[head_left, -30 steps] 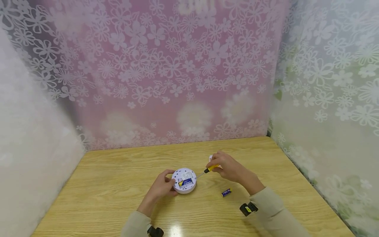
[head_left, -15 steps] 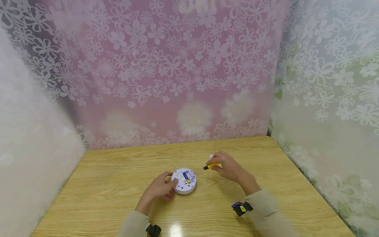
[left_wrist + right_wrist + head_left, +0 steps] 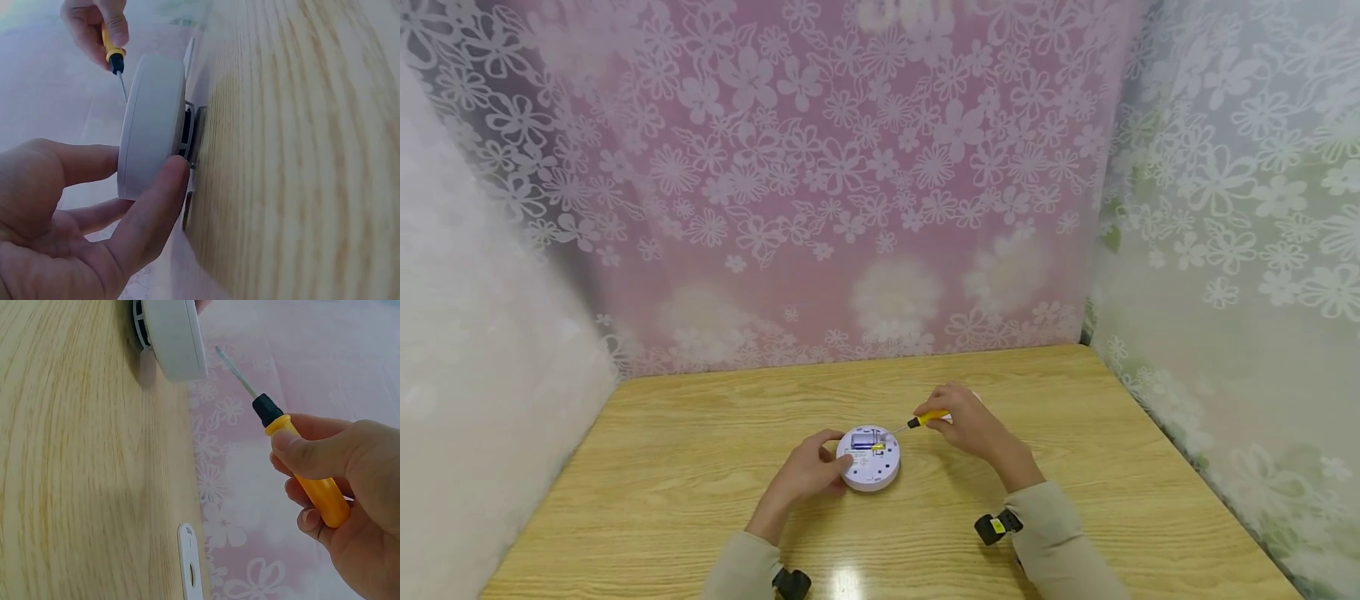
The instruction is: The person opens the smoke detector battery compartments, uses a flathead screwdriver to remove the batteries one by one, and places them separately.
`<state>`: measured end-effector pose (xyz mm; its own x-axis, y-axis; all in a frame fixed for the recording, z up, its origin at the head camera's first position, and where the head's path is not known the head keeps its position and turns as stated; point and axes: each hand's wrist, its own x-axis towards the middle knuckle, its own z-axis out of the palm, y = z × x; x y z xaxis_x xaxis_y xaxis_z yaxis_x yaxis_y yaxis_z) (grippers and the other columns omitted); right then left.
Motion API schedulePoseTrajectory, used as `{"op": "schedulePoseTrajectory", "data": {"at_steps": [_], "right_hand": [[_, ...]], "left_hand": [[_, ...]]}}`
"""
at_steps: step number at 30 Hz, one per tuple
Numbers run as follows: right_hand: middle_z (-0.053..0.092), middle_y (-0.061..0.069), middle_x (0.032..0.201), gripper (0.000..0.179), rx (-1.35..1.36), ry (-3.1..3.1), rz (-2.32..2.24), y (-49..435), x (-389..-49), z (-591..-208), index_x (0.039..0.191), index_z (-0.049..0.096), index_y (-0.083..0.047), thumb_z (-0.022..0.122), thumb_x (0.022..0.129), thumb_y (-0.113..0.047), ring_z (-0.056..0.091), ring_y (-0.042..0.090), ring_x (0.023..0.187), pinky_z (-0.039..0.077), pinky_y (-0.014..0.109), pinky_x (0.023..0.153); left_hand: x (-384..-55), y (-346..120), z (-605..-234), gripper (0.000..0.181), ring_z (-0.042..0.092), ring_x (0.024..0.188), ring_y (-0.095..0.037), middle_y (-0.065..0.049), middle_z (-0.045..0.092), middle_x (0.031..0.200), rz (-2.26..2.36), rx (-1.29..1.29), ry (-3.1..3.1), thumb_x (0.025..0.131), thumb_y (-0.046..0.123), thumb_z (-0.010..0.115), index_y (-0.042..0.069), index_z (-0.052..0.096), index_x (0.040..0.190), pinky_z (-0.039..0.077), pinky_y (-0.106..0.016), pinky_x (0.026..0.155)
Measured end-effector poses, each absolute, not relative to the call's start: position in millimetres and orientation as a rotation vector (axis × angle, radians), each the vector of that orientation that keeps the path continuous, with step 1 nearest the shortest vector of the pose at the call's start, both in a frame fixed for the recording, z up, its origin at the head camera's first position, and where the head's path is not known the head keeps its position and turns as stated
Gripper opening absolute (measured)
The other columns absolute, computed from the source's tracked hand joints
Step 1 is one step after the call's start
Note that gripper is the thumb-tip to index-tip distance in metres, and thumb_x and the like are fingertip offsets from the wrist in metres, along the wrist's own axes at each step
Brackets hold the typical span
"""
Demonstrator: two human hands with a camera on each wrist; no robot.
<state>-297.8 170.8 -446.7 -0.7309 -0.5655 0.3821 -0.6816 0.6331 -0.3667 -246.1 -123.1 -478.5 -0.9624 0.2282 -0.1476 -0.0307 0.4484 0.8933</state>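
A round white smoke alarm (image 3: 871, 475) lies vented side down, its battery compartment facing up. Inside the compartment is a blue and yellow battery (image 3: 868, 447). My left hand (image 3: 808, 471) grips the alarm's left rim, thumb on the upper face and fingers round the side. My right hand (image 3: 973, 425) holds a screwdriver (image 3: 319, 490) by its yellow handle. Its metal shaft slants down toward the alarm's far right part; in the right wrist view a gap shows between tip and face. The vented underside (image 3: 187, 134) shows dark slots in the left wrist view.
A flat white slotted plate (image 3: 189, 559) lies on the wooden table (image 3: 715, 425) beyond my right hand, mostly hidden in the head view. Black cameras sit on both wrists. Flowered curtains (image 3: 880, 208) stand around the table's back and sides.
The smoke alarm has turned counterclockwise, its compartment moving from the near side past the right to the far side. My right hand shifted slightly left; the loose battery near its wrist is now hidden.
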Motion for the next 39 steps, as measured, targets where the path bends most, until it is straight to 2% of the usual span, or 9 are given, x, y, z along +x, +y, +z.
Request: {"op": "schedulePoseTrajectory", "data": {"at_steps": [8, 15, 18, 23, 26, 32, 39], "right_hand": [[0.068, 0.002, 0.091, 0.022, 1.075, -2.673, 0.558, 166, -292, -436, 0.104, 0.083, -0.01, 0.078, 0.086, 0.002, 0.055, 0.017, 0.085, 0.05, 0.027, 0.07], [0.067, 0.002, 0.087, 0.025, 1.096, -2.727, 0.311, 151, -283, -416, 0.095, 0.084, -0.015, 0.08, 0.082, 0.006, 0.051, 0.017, 0.081, 0.05, 0.029, 0.072], [0.067, 0.002, 0.085, 0.027, 1.069, -2.753, 0.19, 143, -278, -409, 0.092, 0.084, -0.016, 0.079, 0.082, 0.008, 0.047, 0.016, 0.077, 0.045, 0.027, 0.07], [0.067, 0.003, 0.082, 0.03, 1.037, -2.717, 0.07, 128, -269, -401, 0.09, 0.085, -0.015, 0.072, 0.085, 0.012, 0.036, 0.016, 0.072, 0.031, 0.025, 0.066], [0.067, 0.003, 0.083, 0.03, 1.035, -2.709, 0.06, 124, -269, -402, 0.09, 0.085, -0.015, 0.071, 0.086, 0.012, 0.036, 0.016, 0.073, 0.032, 0.025, 0.066], [0.067, 0.003, 0.086, 0.024, 1.085, -2.737, 0.399, 146, -286, -420, 0.098, 0.084, -0.01, 0.077, 0.084, 0.008, 0.044, 0.014, 0.078, 0.041, 0.024, 0.068], [0.073, 0.004, 0.09, 0.023, 1.079, -2.71, 0.914, 175, -308, -454, 0.104, 0.082, -0.004, 0.076, 0.086, 0.007, 0.055, 0.013, 0.081, 0.046, 0.021, 0.069]], "left_hand": [[-246, -122, -480, 0.058, 0.071, 0.073, -0.021, -0.02, 0.064, 0.098, 1.517, 0.234, 2.448, 0.096, 0.014, 0.072, -0.001, 0.05, 0.148, 0.064, -0.034, 0.069], [-246, -120, -481, 0.06, 0.07, 0.077, -0.022, -0.018, 0.064, 0.097, 1.502, 0.246, 2.432, 0.095, 0.016, 0.074, 0.001, 0.051, 0.149, 0.063, -0.034, 0.07], [-245, -119, -480, 0.058, 0.068, 0.077, -0.02, -0.015, 0.065, 0.096, 1.469, 0.245, 2.461, 0.095, 0.019, 0.075, 0.003, 0.053, 0.147, 0.059, -0.031, 0.07], [-246, -118, -478, 0.056, 0.069, 0.074, -0.02, -0.016, 0.064, 0.097, 1.487, 0.233, 2.451, 0.095, 0.018, 0.075, 0.004, 0.055, 0.146, 0.061, -0.032, 0.07], [-246, -119, -476, 0.056, 0.068, 0.074, -0.019, -0.015, 0.064, 0.095, 1.489, 0.236, 2.459, 0.095, 0.018, 0.075, 0.003, 0.056, 0.145, 0.058, -0.029, 0.068], [-246, -121, -481, 0.057, 0.071, 0.07, -0.02, -0.017, 0.064, 0.095, 1.539, 0.236, 2.389, 0.095, 0.014, 0.074, 0.0, 0.054, 0.147, 0.062, -0.033, 0.069], [-247, -124, -481, 0.056, 0.072, 0.071, -0.023, -0.019, 0.063, 0.096, 1.601, 0.217, 2.334, 0.096, 0.011, 0.072, -0.002, 0.052, 0.147, 0.066, -0.036, 0.068]]}}
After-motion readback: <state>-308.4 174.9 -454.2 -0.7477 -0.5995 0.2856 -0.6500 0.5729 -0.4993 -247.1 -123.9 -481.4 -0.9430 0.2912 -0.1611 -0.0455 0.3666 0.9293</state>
